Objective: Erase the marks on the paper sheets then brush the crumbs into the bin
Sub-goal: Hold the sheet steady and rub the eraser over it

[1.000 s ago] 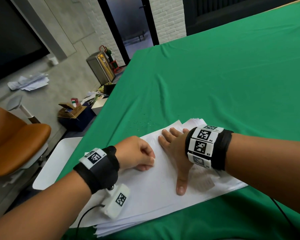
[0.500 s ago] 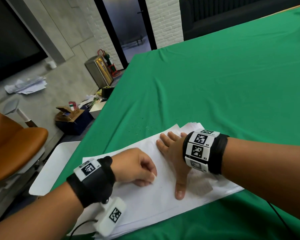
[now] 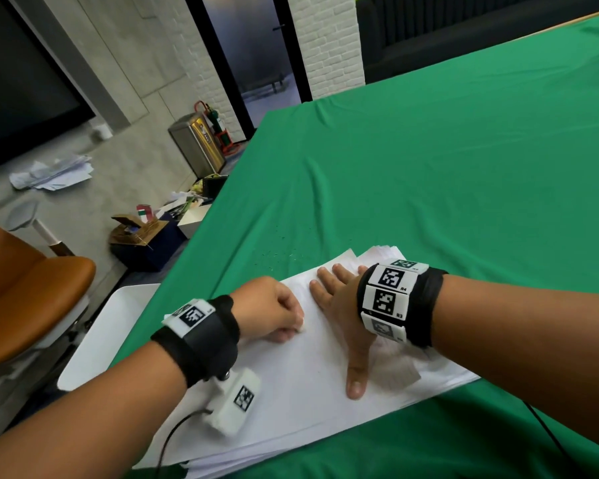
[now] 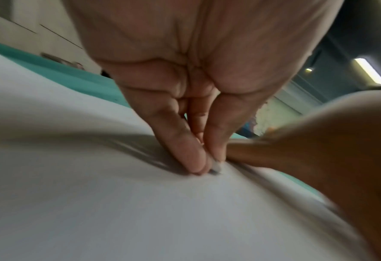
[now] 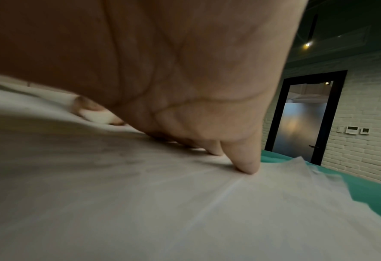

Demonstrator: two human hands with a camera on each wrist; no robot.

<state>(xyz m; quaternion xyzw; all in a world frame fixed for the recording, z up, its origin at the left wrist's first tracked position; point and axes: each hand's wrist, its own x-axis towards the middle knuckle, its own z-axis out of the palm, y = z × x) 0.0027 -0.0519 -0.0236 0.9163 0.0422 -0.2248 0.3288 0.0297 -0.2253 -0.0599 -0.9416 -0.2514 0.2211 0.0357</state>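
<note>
the left hand (image 3: 268, 307) is curled into a tight grip, thumb and fingertips (image 4: 193, 159) pinching a small white eraser (image 4: 216, 166) whose tip touches the top sheet of the paper stack (image 3: 291, 392). only a sliver of the eraser shows past the fingers; in the head view it is a pale spot at the knuckles (image 3: 301, 329).

just to the right of that grip the right hand (image 3: 339, 305) lies flat on the same sheet, its grip wide: fingers straight and spread away from the person, thumb (image 3: 355, 378) stretched back toward the person. in the right wrist view one fingertip (image 5: 247, 166) presses into the paper, and the sheet creases lightly around it. the two hands are near each other but not touching.

the stack lies on a bench covered in green cloth (image 3: 429, 167), its sheets fanned unevenly beyond the right hand. beyond the left grip, tiny pale crumbs (image 3: 277, 254) dot the cloth just past the paper's far edge. whether any marks are on the sheet i cannot tell.

left of the left grip, off the bench edge, stands a white tray-like surface (image 3: 97, 340), and further left an orange chair (image 3: 28, 299). a metal bin (image 3: 196, 146) stands on the floor well beyond, by the doorway.
</note>
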